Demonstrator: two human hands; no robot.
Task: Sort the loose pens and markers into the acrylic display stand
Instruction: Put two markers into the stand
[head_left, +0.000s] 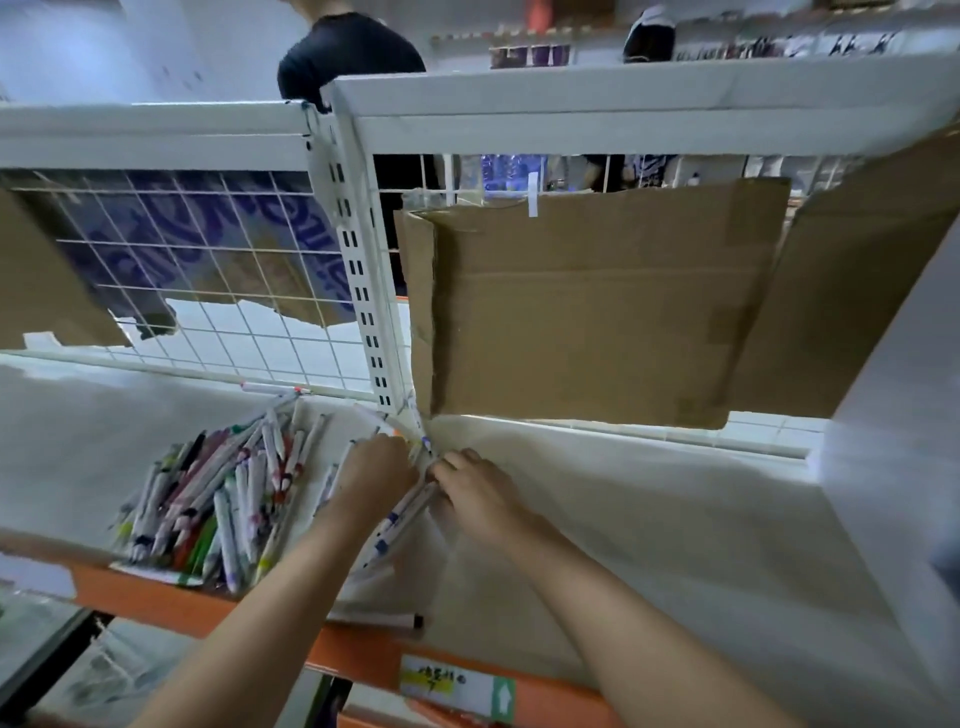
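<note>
Two hands are seen at centre frame, meeting over a small bundle of pens. The left hand is curled down over the upper end of the bundle; the right hand is curled against its right side. Both appear to grip pens, though the fingertips are hidden, so the exact hold cannot be read.

The stand is judged to be the clear, barely visible structure under the hands at lower centre; its compartments cannot be told apart. The loose pile lies in a shallow tray at lower left, well filled with pens and markers in mixed colours.

Step in hand, as judged: a gathered bundle is being aligned or seated into the stand. Most of the stock remains in the pile, so the task is taken to be at an early stage. The next move calls for the bundle to be squared, lowered into a slot and released, then a further handful taken from the pile.

Noted around: a white shelf with an orange front rail, a wire grid at upper left, cardboard at upper right. A slotted upright post stands close behind the hands and limits reach at the back.
</note>
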